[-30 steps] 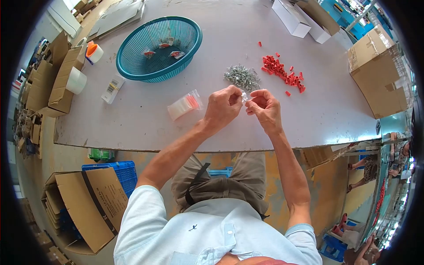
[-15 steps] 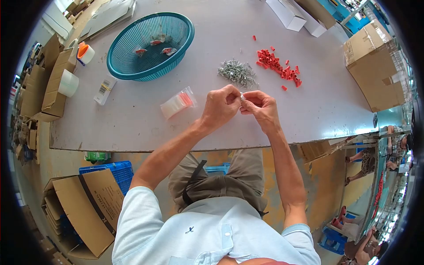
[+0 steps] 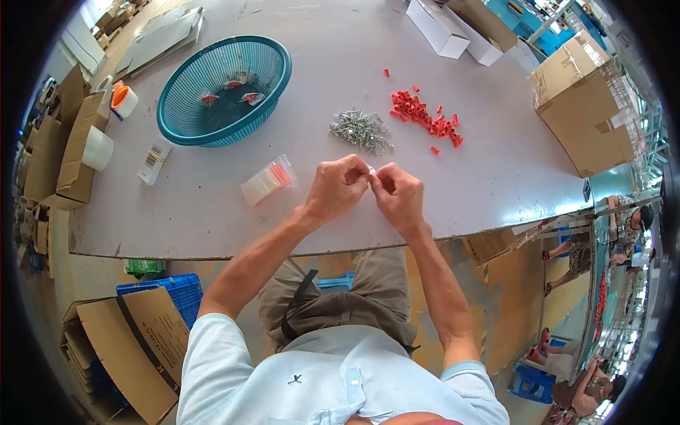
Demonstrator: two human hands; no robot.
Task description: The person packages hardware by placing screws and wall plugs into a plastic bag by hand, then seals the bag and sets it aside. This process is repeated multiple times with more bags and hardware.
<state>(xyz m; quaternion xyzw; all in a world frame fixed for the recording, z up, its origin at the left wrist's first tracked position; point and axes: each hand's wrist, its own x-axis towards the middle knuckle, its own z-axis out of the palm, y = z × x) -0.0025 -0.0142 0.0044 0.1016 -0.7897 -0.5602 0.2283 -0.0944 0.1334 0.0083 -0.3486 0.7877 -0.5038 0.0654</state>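
My left hand and my right hand meet above the table's near edge, fingertips pinched together on a small clear plastic bag, mostly hidden by the fingers. Just beyond the hands lies a heap of silver screws. A scatter of red plastic plugs lies to its right. To the left of my left hand, a stack of small clear bags with something orange inside rests flat on the table.
A teal mesh basket with a few filled packets stands at the far left. Tape rolls and cardboard boxes sit at the table's sides. White boxes lie at the back. Other people sit at the right.
My hands have drawn closer together and nearer the table edge, the right fingers now closing on the small bag. The view has shifted slightly.
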